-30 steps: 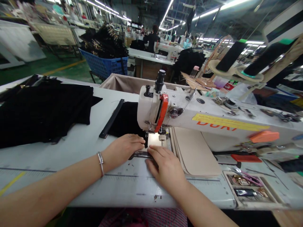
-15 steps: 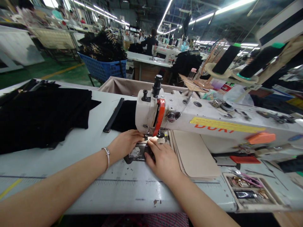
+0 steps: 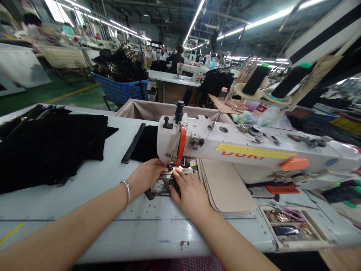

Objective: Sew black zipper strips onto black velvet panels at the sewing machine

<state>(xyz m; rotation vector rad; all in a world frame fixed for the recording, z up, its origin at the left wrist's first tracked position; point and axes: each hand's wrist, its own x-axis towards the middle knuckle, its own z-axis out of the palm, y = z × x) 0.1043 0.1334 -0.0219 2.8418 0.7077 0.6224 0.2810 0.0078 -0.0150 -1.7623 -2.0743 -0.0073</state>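
Note:
Beneath the head of a white sewing machine [image 3: 194, 137], my two hands meet at the lit needle area. My left hand [image 3: 148, 175], with a silver bangle at the wrist, has its fingers pressed together by the presser foot; what they pinch is hidden. My right hand [image 3: 191, 192] lies over the metal needle plate [image 3: 159, 185], fingers stretched forward and thumb apart. A sliver of pale material shows between the fingertips. Just behind my left hand is a black fabric piece [image 3: 146, 145] with a dark strip [image 3: 134, 143] along its left edge, partly hidden by the machine head.
Black fabric pieces [image 3: 53, 145] are piled at the left of the table. Beige panels [image 3: 225, 188] lie stacked under the machine arm. A small tray [image 3: 293, 229] at right holds scissors and metal bits. Thread cones [image 3: 256, 79] stand behind, and a blue basket [image 3: 121, 88] sits beyond.
The view has tilted up and turned slightly right, so the machine sits lower and further left in the picture. Both hands keep nearly the same places at the needle.

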